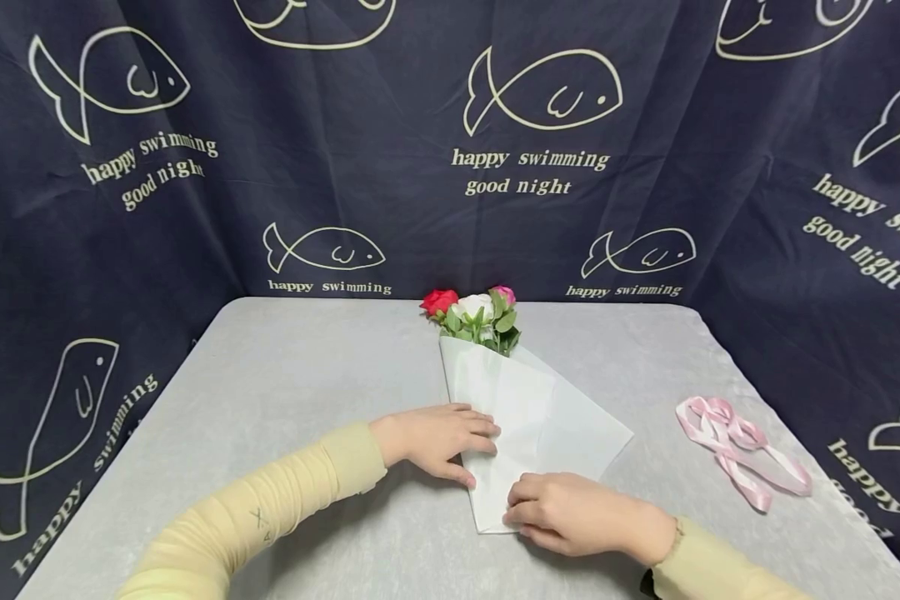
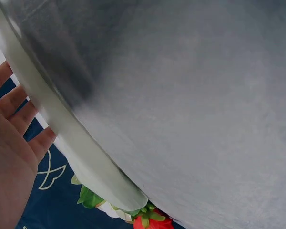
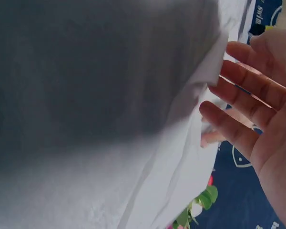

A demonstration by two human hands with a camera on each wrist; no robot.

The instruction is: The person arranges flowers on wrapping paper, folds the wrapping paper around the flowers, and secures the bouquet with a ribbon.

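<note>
A white sheet of wrapping paper (image 1: 521,408) is folded into a cone around a bouquet on the table. Out of its top come a red rose (image 1: 440,302), a white flower (image 1: 474,307), a pink flower (image 1: 504,293) and green leaves (image 1: 504,322). My left hand (image 1: 446,439) rests on the paper's left edge, fingers spread and fairly straight. Low on the cone, near its narrow end, my right hand (image 1: 570,510) touches the paper with its fingertips. The right wrist view shows those fingers (image 3: 243,105) extended against the paper edge. Wrapped paper hides the stems.
A loosely looped pink ribbon (image 1: 742,446) lies on the right of the table. Light grey cloth covers the tabletop (image 1: 330,358). Behind and beside it hangs a dark blue curtain (image 1: 420,150) with fish drawings.
</note>
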